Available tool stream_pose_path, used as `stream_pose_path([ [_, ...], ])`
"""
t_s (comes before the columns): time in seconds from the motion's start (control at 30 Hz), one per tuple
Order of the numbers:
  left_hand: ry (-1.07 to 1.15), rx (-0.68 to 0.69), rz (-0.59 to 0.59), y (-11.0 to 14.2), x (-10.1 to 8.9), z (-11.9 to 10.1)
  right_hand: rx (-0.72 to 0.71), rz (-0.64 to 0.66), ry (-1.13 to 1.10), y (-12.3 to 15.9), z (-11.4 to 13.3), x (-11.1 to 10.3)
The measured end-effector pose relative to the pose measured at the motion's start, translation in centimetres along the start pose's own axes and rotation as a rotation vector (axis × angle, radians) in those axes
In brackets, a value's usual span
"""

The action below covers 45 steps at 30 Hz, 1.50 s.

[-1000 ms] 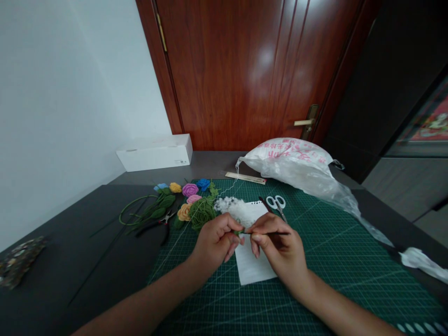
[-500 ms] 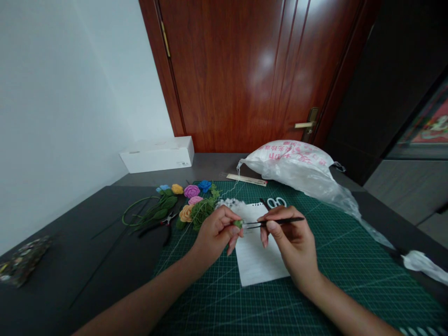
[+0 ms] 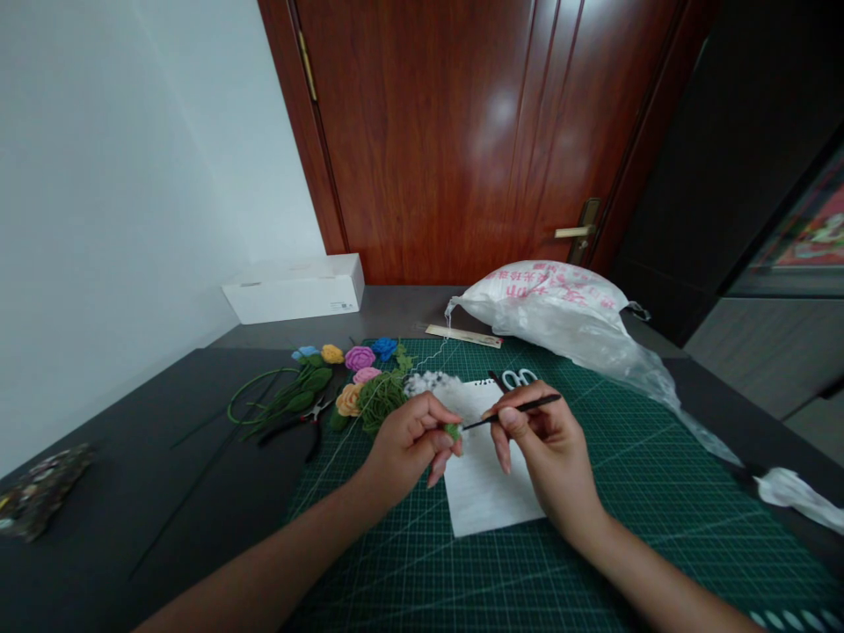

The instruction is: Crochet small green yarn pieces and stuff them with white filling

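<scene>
My left hand (image 3: 407,444) is closed in a pinch on a small green crocheted piece (image 3: 453,431), held above the green cutting mat (image 3: 593,492). My right hand (image 3: 544,440) is closed on thin black tweezers (image 3: 514,410), whose tip points left toward the green piece and ends just short of it. Both hands hover over a white notepad (image 3: 484,479). A pale thread runs from the left hand down across the mat.
Crocheted flowers (image 3: 360,358), green yarn (image 3: 379,397), green wire and small pliers (image 3: 300,418) lie left of the hands. White fluff (image 3: 428,381), scissors (image 3: 518,378), a wooden ruler (image 3: 463,335), a plastic bag (image 3: 560,308) and a white box (image 3: 294,287) sit behind. A door stands beyond.
My right hand has drawn the tweezers back and up, away from the green piece. The left hand stays in place with the piece pinched.
</scene>
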<state>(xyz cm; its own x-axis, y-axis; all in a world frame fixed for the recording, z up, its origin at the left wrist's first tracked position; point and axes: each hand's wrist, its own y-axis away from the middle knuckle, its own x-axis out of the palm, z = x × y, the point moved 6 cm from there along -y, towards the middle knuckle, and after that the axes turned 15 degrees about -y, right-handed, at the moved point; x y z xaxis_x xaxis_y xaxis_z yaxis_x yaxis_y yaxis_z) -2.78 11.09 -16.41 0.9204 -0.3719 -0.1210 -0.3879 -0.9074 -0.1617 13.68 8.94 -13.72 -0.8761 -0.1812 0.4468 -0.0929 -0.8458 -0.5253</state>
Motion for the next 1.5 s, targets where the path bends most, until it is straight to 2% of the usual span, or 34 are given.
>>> stream_pose_path([
  [0.17,0.030,-0.050,0.016,0.1,0.3,0.2,0.113,0.037,-0.068,0.2,-1.4,0.0],
  [0.27,0.037,-0.073,0.019,0.0,0.5,0.6,0.113,0.050,-0.035,0.7,-1.6,0.0],
  [0.4,0.043,-0.101,0.029,0.2,0.8,1.2,0.010,0.077,0.089,1.4,-1.5,0.3],
  [0.5,0.042,-0.119,0.031,0.3,0.9,1.4,-0.131,0.159,0.190,1.6,-1.1,0.8],
  [0.57,0.040,-0.116,0.028,0.3,0.9,1.2,-0.172,0.194,0.209,1.4,-1.0,1.0],
  [0.7,0.046,-0.068,-0.010,0.1,0.6,0.8,-0.081,0.144,0.133,0.4,-0.6,0.2],
  [0.83,0.060,-0.052,-0.039,-0.1,0.3,0.7,-0.141,0.069,0.125,-0.2,1.3,-0.3],
  [0.93,0.094,-0.057,-0.048,-0.2,0.1,0.8,-0.161,0.085,0.081,-0.2,1.7,-0.1],
  [1.3,0.227,-0.111,0.042,0.0,0.6,0.9,-0.198,0.161,0.108,0.3,1.1,0.0],
  [1.5,0.250,-0.081,0.084,0.0,0.9,1.2,-0.196,0.131,0.148,0.6,1.0,-0.2],
])
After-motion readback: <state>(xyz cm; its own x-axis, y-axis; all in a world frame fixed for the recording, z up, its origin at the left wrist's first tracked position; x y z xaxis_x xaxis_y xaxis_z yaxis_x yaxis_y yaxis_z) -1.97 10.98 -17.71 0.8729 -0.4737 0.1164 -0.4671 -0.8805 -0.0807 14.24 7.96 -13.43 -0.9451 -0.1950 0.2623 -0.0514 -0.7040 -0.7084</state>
